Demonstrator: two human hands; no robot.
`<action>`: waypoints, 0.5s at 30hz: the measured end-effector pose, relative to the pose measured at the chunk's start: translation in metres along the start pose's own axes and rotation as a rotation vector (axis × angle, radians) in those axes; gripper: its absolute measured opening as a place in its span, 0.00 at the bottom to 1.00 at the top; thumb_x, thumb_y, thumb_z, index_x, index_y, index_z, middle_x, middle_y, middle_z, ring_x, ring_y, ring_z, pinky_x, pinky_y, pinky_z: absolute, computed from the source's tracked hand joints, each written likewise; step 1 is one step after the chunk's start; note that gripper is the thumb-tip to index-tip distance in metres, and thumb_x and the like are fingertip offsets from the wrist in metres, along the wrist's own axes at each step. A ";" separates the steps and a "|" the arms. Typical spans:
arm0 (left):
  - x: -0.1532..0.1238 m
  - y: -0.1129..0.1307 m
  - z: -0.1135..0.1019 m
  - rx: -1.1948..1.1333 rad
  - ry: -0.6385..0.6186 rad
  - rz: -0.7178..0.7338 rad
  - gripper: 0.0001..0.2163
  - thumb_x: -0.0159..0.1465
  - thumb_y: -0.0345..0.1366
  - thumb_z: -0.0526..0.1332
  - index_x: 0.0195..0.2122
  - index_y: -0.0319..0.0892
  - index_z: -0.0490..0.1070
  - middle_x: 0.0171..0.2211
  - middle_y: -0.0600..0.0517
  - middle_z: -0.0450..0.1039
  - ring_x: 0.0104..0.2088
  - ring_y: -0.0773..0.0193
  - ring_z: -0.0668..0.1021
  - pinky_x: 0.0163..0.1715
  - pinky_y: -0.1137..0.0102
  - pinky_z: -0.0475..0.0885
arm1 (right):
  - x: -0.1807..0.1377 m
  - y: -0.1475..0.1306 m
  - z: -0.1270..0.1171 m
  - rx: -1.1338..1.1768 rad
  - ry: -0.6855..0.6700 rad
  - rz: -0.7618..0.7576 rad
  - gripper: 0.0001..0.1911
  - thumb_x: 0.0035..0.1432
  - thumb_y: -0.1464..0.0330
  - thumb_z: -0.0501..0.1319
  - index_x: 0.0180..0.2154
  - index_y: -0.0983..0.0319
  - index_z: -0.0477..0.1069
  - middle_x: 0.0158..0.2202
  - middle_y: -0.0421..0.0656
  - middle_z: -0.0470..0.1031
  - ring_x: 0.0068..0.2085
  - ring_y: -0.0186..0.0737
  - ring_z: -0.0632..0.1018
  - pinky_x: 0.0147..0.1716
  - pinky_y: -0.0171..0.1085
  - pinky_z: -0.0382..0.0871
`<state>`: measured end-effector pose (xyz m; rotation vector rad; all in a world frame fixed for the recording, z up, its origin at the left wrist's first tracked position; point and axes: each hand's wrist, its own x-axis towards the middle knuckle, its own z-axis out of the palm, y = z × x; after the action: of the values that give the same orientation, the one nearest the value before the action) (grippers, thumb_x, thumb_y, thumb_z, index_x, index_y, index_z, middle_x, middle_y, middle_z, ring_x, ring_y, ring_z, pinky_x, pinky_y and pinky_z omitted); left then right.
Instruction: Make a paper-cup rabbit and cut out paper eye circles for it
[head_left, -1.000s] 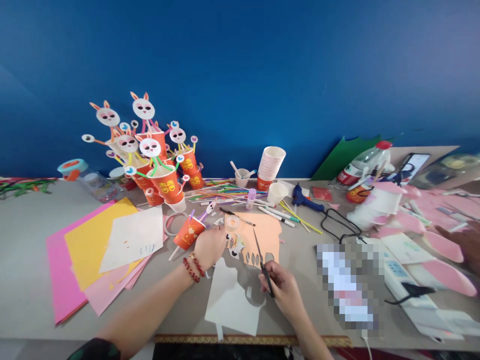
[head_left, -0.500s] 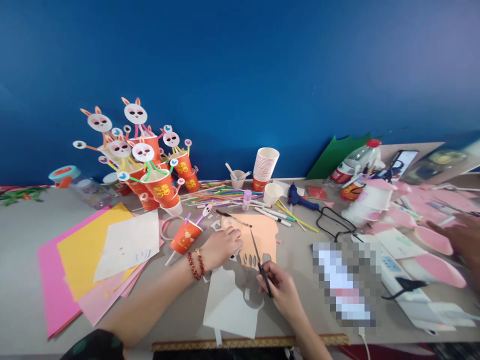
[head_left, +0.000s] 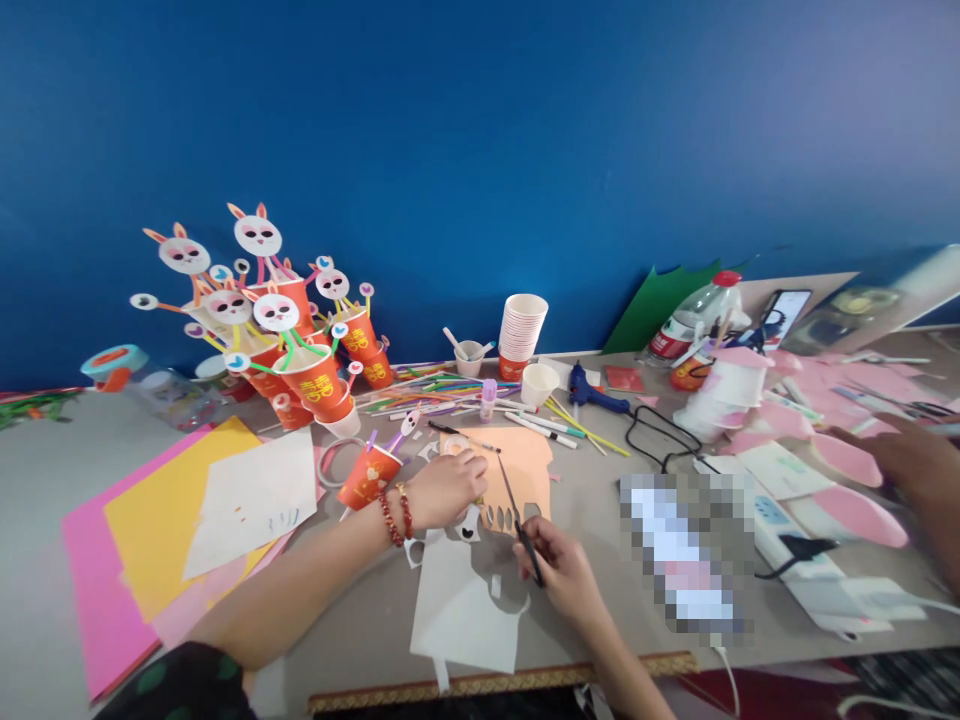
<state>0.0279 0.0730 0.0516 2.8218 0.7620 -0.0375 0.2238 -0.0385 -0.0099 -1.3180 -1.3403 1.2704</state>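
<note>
My right hand [head_left: 559,567] is closed on a pair of scissors [head_left: 516,518] whose blades point up over the orange paper [head_left: 525,470]. My left hand [head_left: 444,487], with a red bead bracelet at the wrist, rests on the left edge of that orange paper with its fingers curled. What they pinch is not clear. Small white cut-outs with dark spots [head_left: 466,528] lie just below it. A white sheet [head_left: 465,610] with cut edges lies in front of me.
Red paper-cup rabbits [head_left: 300,345] stand at the back left beside pink, yellow and white sheets [head_left: 172,500]. Straws, pens, stacked cups [head_left: 521,330], a blue glue gun [head_left: 592,395] and a power strip [head_left: 802,560] crowd the table. Another person's hand [head_left: 919,475] is at the right.
The view has swung slightly, shifting everything left. My left hand slid right onto the orange paper. The other person's hand came further into view at the right.
</note>
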 end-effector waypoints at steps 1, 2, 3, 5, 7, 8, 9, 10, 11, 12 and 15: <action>-0.002 0.000 -0.002 -0.031 0.001 -0.002 0.04 0.58 0.26 0.60 0.34 0.40 0.71 0.41 0.44 0.69 0.46 0.52 0.71 0.41 0.64 0.69 | 0.000 0.000 0.000 -0.001 -0.001 -0.002 0.18 0.56 0.57 0.61 0.25 0.58 0.56 0.16 0.34 0.64 0.20 0.32 0.65 0.22 0.31 0.58; -0.005 0.000 -0.004 -0.066 0.005 -0.006 0.05 0.58 0.26 0.60 0.34 0.41 0.71 0.41 0.45 0.69 0.46 0.53 0.71 0.43 0.64 0.69 | 0.000 -0.001 0.000 0.000 -0.001 -0.003 0.18 0.57 0.56 0.61 0.25 0.58 0.57 0.16 0.34 0.64 0.20 0.32 0.65 0.22 0.31 0.58; -0.007 0.001 -0.005 -0.105 0.011 -0.011 0.05 0.58 0.26 0.60 0.34 0.41 0.71 0.42 0.45 0.70 0.46 0.53 0.71 0.44 0.64 0.68 | 0.001 -0.003 0.000 0.002 -0.004 -0.003 0.18 0.57 0.56 0.61 0.25 0.58 0.57 0.16 0.34 0.65 0.20 0.33 0.66 0.23 0.32 0.58; -0.010 0.002 -0.007 -0.195 0.027 -0.028 0.06 0.58 0.25 0.58 0.35 0.42 0.70 0.42 0.47 0.71 0.45 0.55 0.72 0.46 0.64 0.67 | 0.001 -0.006 0.000 0.010 -0.010 0.003 0.19 0.56 0.55 0.61 0.24 0.58 0.57 0.16 0.34 0.65 0.20 0.33 0.66 0.23 0.32 0.59; -0.013 0.003 -0.007 -0.301 0.040 -0.053 0.07 0.57 0.25 0.58 0.34 0.42 0.70 0.39 0.49 0.72 0.42 0.57 0.74 0.45 0.66 0.67 | 0.002 -0.008 0.000 0.031 -0.005 0.012 0.21 0.55 0.53 0.62 0.24 0.59 0.58 0.16 0.34 0.65 0.20 0.33 0.66 0.23 0.32 0.59; -0.014 0.004 -0.006 -0.360 0.047 -0.067 0.07 0.57 0.25 0.58 0.34 0.43 0.70 0.37 0.50 0.73 0.40 0.59 0.75 0.43 0.68 0.68 | 0.001 -0.009 0.000 0.052 0.003 0.013 0.21 0.55 0.52 0.62 0.24 0.59 0.58 0.16 0.35 0.65 0.20 0.33 0.66 0.23 0.32 0.60; -0.016 0.004 -0.006 -0.423 0.054 -0.083 0.07 0.56 0.25 0.58 0.33 0.43 0.70 0.35 0.52 0.73 0.37 0.61 0.75 0.41 0.69 0.68 | 0.001 -0.009 0.000 0.080 0.013 0.013 0.22 0.54 0.51 0.63 0.24 0.59 0.59 0.16 0.35 0.66 0.20 0.33 0.67 0.23 0.33 0.60; -0.017 0.005 -0.005 -0.489 0.062 -0.099 0.06 0.56 0.26 0.58 0.33 0.43 0.70 0.33 0.53 0.74 0.34 0.63 0.75 0.37 0.71 0.69 | 0.000 -0.009 -0.001 0.115 0.028 0.013 0.22 0.54 0.50 0.63 0.24 0.59 0.60 0.17 0.36 0.66 0.20 0.33 0.67 0.23 0.33 0.60; -0.019 0.005 -0.005 -0.558 0.072 -0.116 0.06 0.56 0.26 0.58 0.33 0.43 0.69 0.32 0.54 0.74 0.32 0.65 0.75 0.34 0.73 0.69 | 0.000 -0.008 -0.002 0.152 0.044 0.013 0.22 0.54 0.50 0.63 0.25 0.60 0.62 0.18 0.36 0.67 0.20 0.33 0.66 0.22 0.32 0.60; -0.021 0.006 -0.004 -0.627 0.088 -0.136 0.05 0.56 0.27 0.58 0.33 0.42 0.68 0.31 0.54 0.73 0.31 0.67 0.75 0.32 0.74 0.68 | -0.001 -0.006 -0.003 0.188 0.065 0.011 0.21 0.55 0.50 0.63 0.26 0.60 0.63 0.18 0.37 0.67 0.20 0.32 0.65 0.21 0.32 0.58; -0.030 0.012 0.001 -0.803 0.157 -0.215 0.01 0.60 0.30 0.55 0.33 0.41 0.64 0.31 0.53 0.72 0.29 0.69 0.74 0.29 0.76 0.68 | -0.004 -0.004 -0.003 0.256 0.138 0.001 0.20 0.56 0.51 0.63 0.29 0.61 0.66 0.21 0.38 0.68 0.19 0.31 0.63 0.18 0.31 0.54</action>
<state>0.0077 0.0477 0.0559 1.9916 0.8639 0.3732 0.2268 -0.0415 -0.0051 -1.2027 -1.0442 1.2800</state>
